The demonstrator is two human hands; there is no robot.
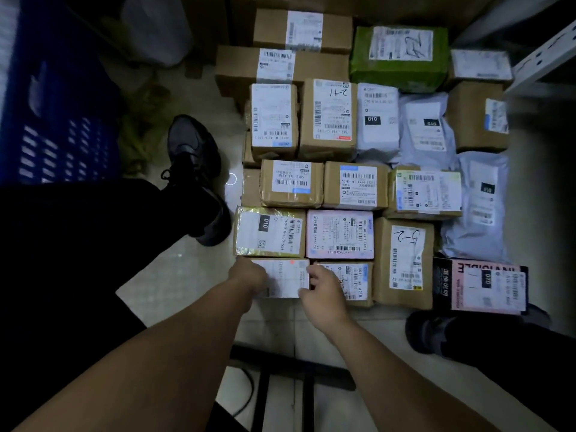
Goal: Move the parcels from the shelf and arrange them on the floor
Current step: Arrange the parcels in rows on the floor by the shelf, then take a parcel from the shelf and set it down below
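Many parcels lie in rows on the pale floor [193, 285]. At the near left corner of the arrangement sits a small white-labelled parcel [285, 277]. My left hand [247, 274] grips its left end with curled fingers. My right hand [324, 291] holds its right end, partly over the neighbouring brown parcel [355, 283]. Just behind are a gold-wrapped parcel [269, 232] and a pink one [339, 233]. Further back lie brown boxes, grey mailer bags [425, 126] and a green parcel [400, 57].
A blue plastic crate [59, 120] stands at the left. My dark shoes sit on the floor, one [194, 169] left of the parcels and one [436, 335] at the lower right. A white metal shelf rail [545, 54] is at the upper right. A black frame [290, 369] lies near me.
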